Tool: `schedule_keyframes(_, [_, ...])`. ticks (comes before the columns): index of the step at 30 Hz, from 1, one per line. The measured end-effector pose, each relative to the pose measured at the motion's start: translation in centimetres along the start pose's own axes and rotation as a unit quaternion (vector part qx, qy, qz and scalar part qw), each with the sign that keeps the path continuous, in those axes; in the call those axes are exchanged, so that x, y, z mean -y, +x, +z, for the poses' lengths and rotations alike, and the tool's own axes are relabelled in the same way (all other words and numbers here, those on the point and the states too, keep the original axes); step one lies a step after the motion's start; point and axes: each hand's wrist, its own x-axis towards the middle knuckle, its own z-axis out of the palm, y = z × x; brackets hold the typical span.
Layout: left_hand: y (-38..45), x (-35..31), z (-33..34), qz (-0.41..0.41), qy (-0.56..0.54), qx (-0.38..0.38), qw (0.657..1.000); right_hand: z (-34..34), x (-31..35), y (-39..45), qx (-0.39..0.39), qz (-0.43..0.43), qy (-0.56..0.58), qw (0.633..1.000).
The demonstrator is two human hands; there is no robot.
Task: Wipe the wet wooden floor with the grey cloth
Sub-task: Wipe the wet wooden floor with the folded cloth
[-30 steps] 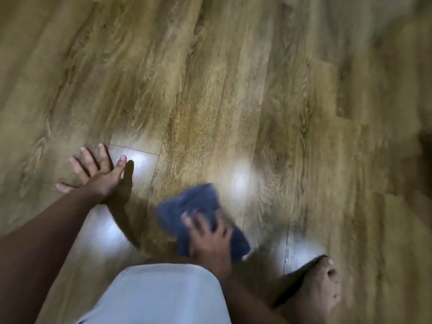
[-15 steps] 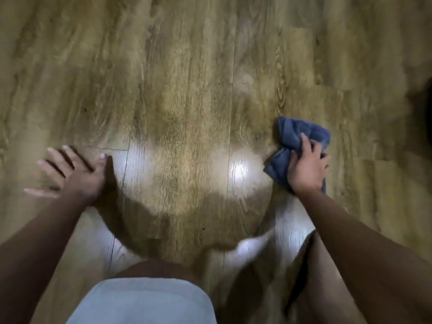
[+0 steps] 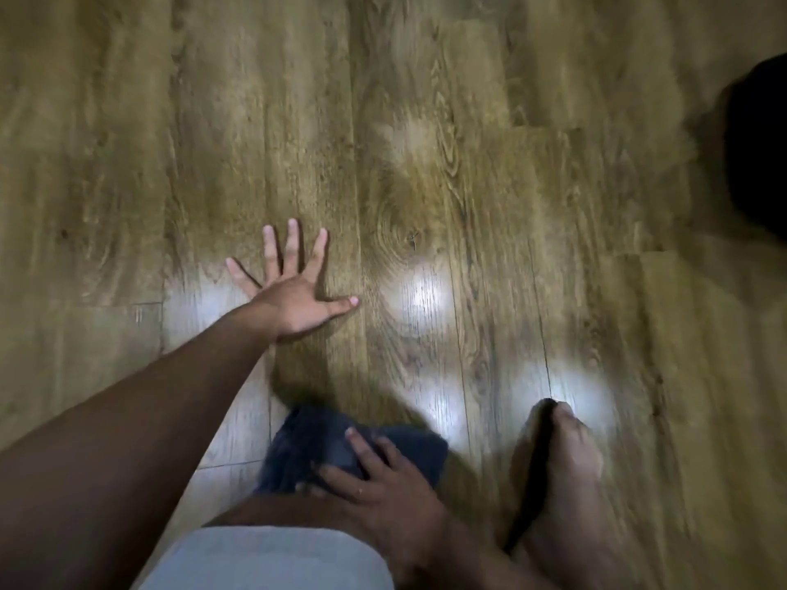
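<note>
Wooden planks fill the frame, seen from above by a person crouched low; bright patches of reflected light sit on the wooden floor [image 3: 426,163] near the centre and lower right, and I cannot tell glare from water.

The grey cloth [image 3: 336,440], dark and bunched, lies on the floor at lower centre, close to the person's body and blurred by motion. The right hand [image 3: 383,491] lies on top of it, fingers spread and only slightly bent, pressing the cloth down rather than gripping it. Its forearm leaves the frame at the bottom right.

The left hand [image 3: 294,291], just left of centre, is planted flat on the boards with all fingers fanned wide and straight, holding nothing. Its arm runs down to the lower left corner, apparently bearing weight as a brace.

A bare foot [image 3: 562,474] rests on the floor at lower right, and a pale garment [image 3: 272,559] covers a knee at the bottom edge.

Risks, as a judgement: on a slick floor the bracing palm or the foot could slide. The crumpled cloth may skip past damp patches, and the knee could touch wet boards.
</note>
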Motion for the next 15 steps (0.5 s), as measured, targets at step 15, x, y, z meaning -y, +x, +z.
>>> schedule_keyframes(15, [-0.4, -1.3, 0.4, -0.039, -0.011, -0.047, 0.998, -7.7, -23.5, -0.5, -0.173, 0.655, -0.018, 0.735])
